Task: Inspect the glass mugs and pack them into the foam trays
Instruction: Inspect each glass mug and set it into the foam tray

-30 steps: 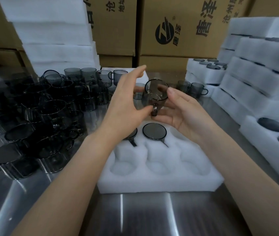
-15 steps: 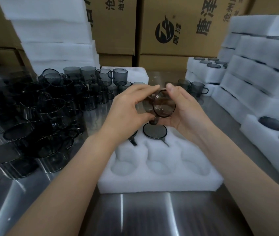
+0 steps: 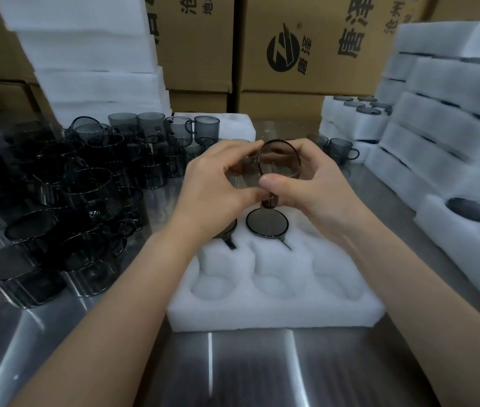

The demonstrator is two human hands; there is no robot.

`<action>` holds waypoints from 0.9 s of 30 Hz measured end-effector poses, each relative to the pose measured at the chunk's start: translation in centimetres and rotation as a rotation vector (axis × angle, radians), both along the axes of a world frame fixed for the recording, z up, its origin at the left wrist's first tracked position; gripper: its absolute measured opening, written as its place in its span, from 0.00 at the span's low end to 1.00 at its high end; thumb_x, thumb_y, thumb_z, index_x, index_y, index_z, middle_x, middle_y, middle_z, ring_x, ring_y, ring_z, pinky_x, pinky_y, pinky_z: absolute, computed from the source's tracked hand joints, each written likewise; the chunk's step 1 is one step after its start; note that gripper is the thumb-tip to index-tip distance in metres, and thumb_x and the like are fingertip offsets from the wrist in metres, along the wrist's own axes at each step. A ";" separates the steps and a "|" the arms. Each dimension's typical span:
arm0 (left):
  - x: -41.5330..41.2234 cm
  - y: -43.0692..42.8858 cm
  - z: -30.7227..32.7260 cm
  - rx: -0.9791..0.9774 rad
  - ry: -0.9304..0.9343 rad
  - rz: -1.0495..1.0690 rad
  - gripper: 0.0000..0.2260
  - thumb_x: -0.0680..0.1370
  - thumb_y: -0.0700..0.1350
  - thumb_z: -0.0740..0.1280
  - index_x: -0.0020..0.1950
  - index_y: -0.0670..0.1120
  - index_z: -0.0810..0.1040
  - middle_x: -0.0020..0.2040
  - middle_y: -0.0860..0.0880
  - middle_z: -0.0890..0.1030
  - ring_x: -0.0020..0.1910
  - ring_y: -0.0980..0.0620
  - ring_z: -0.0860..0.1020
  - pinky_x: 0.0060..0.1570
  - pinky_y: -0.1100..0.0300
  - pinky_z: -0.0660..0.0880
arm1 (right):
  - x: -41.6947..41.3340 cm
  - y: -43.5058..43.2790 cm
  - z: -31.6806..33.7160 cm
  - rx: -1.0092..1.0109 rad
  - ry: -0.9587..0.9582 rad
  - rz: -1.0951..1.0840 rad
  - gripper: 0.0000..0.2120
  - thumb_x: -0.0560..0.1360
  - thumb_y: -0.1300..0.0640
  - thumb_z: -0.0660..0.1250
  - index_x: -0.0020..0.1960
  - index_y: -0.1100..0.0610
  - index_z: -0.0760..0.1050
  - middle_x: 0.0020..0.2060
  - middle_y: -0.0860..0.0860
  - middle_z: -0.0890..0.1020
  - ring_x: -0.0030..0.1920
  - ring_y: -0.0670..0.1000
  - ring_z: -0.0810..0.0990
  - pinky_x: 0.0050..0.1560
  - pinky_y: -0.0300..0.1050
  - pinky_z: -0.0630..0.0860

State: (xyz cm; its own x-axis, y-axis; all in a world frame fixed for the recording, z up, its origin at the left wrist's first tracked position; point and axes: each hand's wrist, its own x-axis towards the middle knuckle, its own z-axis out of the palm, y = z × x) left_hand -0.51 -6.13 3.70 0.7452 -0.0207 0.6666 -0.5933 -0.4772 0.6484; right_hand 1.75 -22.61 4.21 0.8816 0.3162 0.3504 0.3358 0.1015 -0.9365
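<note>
Pinching glass mug (image 3: 279, 160), left hand (image 3: 214, 188), right hand (image 3: 319, 188), apparently above foam tray (image 3: 277, 314)

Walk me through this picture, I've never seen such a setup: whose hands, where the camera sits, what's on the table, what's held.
No machine: these are a person's two bare hands, filmed by a camera worn on the head, looking forward and down. The left hand and right hand together grip one glass mug, tipped mouth toward the camera, handle down, above a white foam tray on the metal table. Two packed mugs sit in the tray's back row, one partly hidden by the left hand. Loose mugs crowd the table's left; filled foam trays are stacked on the right.
</note>
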 end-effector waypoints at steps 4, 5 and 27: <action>0.1 0.3 0.0 -0.125 0.050 -0.046 0.26 0.63 0.38 0.78 0.58 0.56 0.80 0.52 0.55 0.82 0.51 0.55 0.81 0.57 0.58 0.77 | 0.2 -0.7 0.3 0.058 0.071 0.154 0.23 0.69 0.63 0.74 0.64 0.60 0.76 0.57 0.57 0.83 0.50 0.57 0.84 0.46 0.52 0.82; 0.2 0.4 -0.1 -0.138 0.057 -0.052 0.26 0.63 0.38 0.78 0.57 0.58 0.79 0.52 0.54 0.82 0.51 0.55 0.81 0.57 0.58 0.77 | 0.1 -0.8 0.4 0.070 0.090 0.189 0.23 0.71 0.62 0.72 0.65 0.60 0.75 0.57 0.58 0.83 0.48 0.58 0.85 0.46 0.52 0.82; -0.1 -0.6 -0.3 0.363 -0.166 0.054 0.31 0.67 0.42 0.74 0.69 0.52 0.73 0.55 0.52 0.76 0.55 0.51 0.72 0.59 0.67 0.64 | 0.0 0.2 0.3 0.028 0.017 -0.095 0.17 0.74 0.40 0.64 0.49 0.55 0.77 0.43 0.54 0.82 0.40 0.52 0.83 0.30 0.46 0.77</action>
